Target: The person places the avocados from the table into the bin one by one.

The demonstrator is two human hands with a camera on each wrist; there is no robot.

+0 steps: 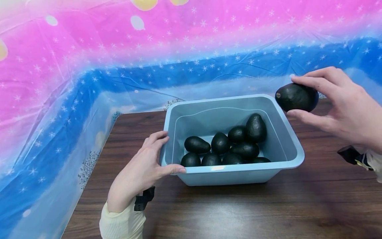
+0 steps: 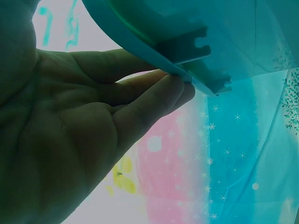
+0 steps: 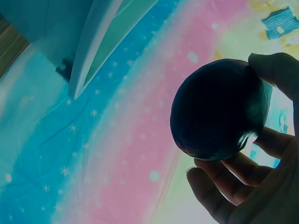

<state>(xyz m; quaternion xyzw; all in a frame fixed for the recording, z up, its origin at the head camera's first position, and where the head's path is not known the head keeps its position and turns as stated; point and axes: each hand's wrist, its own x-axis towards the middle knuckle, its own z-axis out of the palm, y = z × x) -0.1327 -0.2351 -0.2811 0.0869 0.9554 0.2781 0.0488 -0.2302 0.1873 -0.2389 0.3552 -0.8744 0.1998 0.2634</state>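
A dark avocado [image 1: 296, 97] is held between the thumb and fingers of my right hand [image 1: 343, 103], just past the right rim of a light blue plastic bin [image 1: 226, 177]. The right wrist view shows the same avocado [image 3: 219, 109] from below, with the thumb on one side and fingers on the other. My left hand [image 1: 146, 162] grips the bin's near left corner, its thumb on the front rim. In the left wrist view, the left fingers [image 2: 145, 100] touch the underside of the rim. Several dark avocados [image 1: 221, 143] lie inside the bin; the front wall partly hides the nearest ones.
The bin stands on a dark wood-grain table [image 1: 221, 212]. Behind and to the left hangs a pink and blue cloth [image 1: 167, 69] with snowflakes, meeting the table's edges. Dark straps [image 1: 144, 198] with devices sit at both wrists.
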